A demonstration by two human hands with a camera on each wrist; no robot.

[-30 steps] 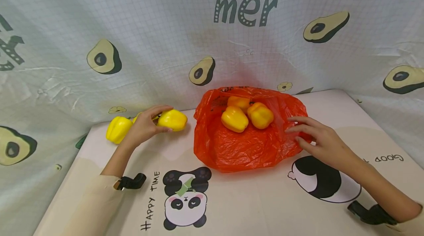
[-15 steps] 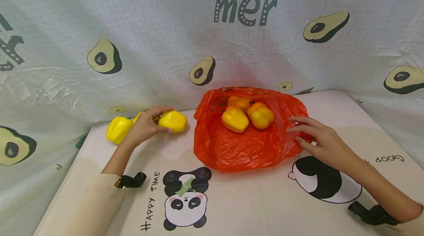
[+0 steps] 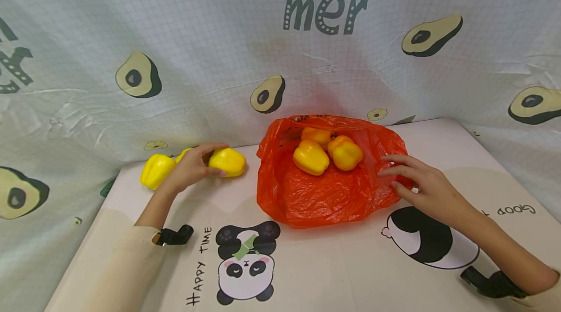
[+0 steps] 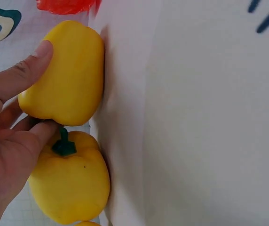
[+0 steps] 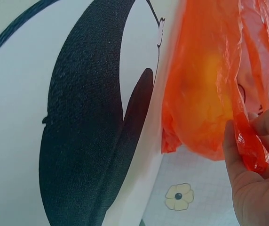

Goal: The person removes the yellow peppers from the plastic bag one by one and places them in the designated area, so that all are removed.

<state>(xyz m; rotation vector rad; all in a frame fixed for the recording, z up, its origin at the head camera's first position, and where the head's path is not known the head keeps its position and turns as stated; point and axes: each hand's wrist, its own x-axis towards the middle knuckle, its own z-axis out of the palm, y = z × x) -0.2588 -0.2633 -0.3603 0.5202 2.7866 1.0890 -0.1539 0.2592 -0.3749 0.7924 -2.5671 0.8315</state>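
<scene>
My left hand grips a yellow bell pepper at the back left of the table, thumb on the near side. In the left wrist view the thumb presses this pepper's side, while the other fingers reach behind it. A second yellow pepper with a green stem sits right beside those fingers. Farther left lies another yellow pepper. My right hand pinches the side edge of a red plastic bag, holding its mouth spread. Inside are three yellow-orange peppers, one in front.
The table has a pale cover printed with pandas. Behind it hangs a white sheet with avocado prints, close to the bag and peppers. A black wrist camera sits on the left wrist, another on the right.
The left hand and its pepper have shifted very slightly left and toward the near side. The right hand and the bag look the same.
</scene>
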